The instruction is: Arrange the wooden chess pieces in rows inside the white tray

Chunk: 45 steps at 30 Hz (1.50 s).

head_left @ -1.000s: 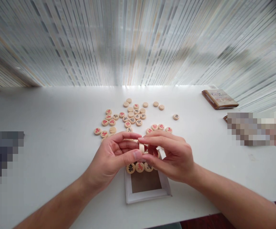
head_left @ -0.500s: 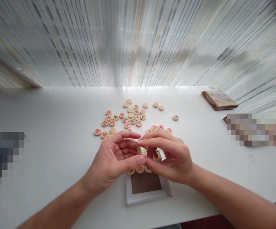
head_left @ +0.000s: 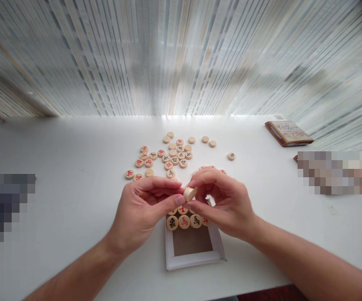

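A round wooden piece (head_left: 190, 193) is tilted on edge between my hands, its plain side showing. My right hand (head_left: 221, 200) pinches it between thumb and fingers. The thumb and fingertips of my left hand (head_left: 152, 205) close in at its left side. Beneath them is a white open box (head_left: 196, 260) with a brown bottom. Rows of pieces lie in its far part, including a black-marked piece (head_left: 172, 223) and a red-marked piece (head_left: 184, 222). My hands hide the box's far end.
Many loose pieces lie beyond my hands, some face down, such as a plain piece (head_left: 191, 140). A lone black-marked piece (head_left: 231, 156) sits to their right. A brown-edged box (head_left: 289, 133) rests at the back right of the white table (head_left: 83, 167), before a striped curtain (head_left: 155, 58).
The held piece has turned and tilted between my fingers, and my hands have shifted slightly. More of the pieces in the box now show below them.
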### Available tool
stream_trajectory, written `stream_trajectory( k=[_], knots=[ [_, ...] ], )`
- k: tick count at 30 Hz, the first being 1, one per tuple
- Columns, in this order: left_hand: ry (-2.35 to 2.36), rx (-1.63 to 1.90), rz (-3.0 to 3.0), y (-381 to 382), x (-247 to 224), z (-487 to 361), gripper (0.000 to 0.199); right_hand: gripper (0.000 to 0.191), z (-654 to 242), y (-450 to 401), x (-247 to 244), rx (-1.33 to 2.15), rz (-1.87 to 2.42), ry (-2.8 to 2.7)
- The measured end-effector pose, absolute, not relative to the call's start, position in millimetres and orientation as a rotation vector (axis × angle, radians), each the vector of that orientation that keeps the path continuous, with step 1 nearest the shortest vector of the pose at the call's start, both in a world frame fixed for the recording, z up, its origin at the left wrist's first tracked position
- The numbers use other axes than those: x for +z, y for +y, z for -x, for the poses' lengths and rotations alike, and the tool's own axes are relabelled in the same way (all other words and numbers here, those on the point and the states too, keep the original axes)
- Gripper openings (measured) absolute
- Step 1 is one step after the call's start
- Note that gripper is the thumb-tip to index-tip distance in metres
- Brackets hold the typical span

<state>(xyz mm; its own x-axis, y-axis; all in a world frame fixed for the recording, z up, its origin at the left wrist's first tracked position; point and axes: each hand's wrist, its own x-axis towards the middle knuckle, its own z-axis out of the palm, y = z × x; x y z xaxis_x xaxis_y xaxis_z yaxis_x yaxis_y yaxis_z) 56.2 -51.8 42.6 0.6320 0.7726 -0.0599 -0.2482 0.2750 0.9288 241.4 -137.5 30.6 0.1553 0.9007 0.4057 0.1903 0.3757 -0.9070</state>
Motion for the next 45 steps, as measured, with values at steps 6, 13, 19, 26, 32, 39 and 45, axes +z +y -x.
stream_trajectory(
  k=[6,13,19,26,32,39,45],
  knots=[
    [0.598,0.695,-1.155,-55.1,50.2,-59.2,0.026,0.031,-241.7,-137.5,26.0,0.706,1.049,-1.287],
    [0.6,0.678,-1.123,-53.2,49.6,-58.6,0.021,0.026,-242.0,-138.4,31.9,0.721,1.03,-1.274],
    [0.518,0.713,-1.131,-51.8,44.8,-58.2,0.013,0.025,-240.7,-136.9,37.5,1.126,0.932,-1.023],
    [0.488,0.72,-1.245,-56.8,48.0,-60.9,0.025,0.03,-241.6,-132.1,42.1,1.262,0.956,-0.877],
    [0.498,0.934,-1.697,-59.0,40.0,-58.5,0.032,0.032,-243.8,-131.0,40.3,1.418,0.982,-0.781],
    [0.422,0.967,-1.891,-57.4,36.1,-54.8,0.04,0.027,-242.0,-133.7,41.8,1.476,0.919,-0.747],
    [0.458,1.002,-1.853,-58.6,35.4,-54.3,0.04,0.023,-247.1,-133.9,40.8,1.502,0.935,-0.773]
  ],
)
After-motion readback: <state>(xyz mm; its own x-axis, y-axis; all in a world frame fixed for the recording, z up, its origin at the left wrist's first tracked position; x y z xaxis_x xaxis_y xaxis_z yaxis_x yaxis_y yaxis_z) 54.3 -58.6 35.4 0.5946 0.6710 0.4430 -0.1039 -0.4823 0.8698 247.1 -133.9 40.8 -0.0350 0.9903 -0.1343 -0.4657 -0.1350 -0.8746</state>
